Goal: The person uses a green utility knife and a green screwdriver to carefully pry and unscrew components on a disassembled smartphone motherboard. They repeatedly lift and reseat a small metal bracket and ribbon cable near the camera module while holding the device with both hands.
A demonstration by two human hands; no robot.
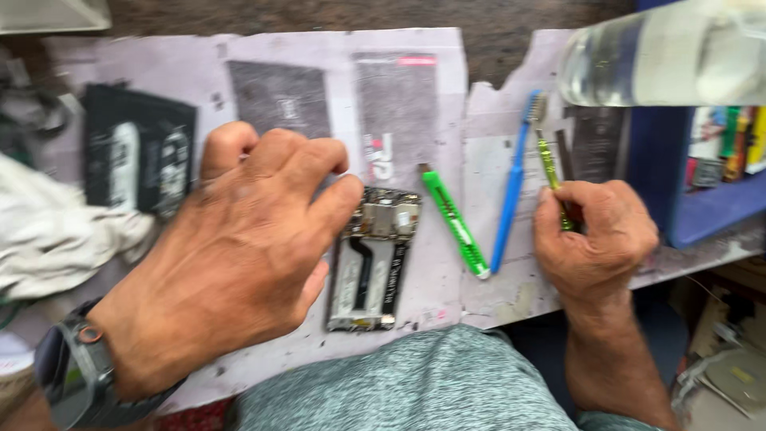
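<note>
Head view, motion-blurred. Left hand (239, 247) is hovering over the surface (447, 295), fingers spread and curled, fingertips touching the top left edge of an opened phone frame (373, 259); not gripping anything, palm facing down. The phone frame is lying flat on the paper-covered surface, long side running away from the person, internals facing up, a dark flex strip showing down its middle. It is sitting just in front of the person's grey-green shirt (399, 383).

Right hand (594, 239) is closing around the handle of a green toothbrush (550, 164), bristle head pointing away from the person and up toward a clear bottle (662, 56). A blue toothbrush (511, 191) is lying just beside the green one, to its left, bristle ends nearly touching. A green utility knife (455, 223) is lying diagonally between the phone frame and the blue toothbrush, touching neither as far as blur is allowing.

A dark watch (68, 367) is sitting on the left wrist. A black phone back panel (136, 152) is lying at far left, beside a white cloth (56, 231). A blue tray (702, 215) with coloured items is sitting at right, behind the right hand. Printed paper sheets (399, 104) are covering the surface.
</note>
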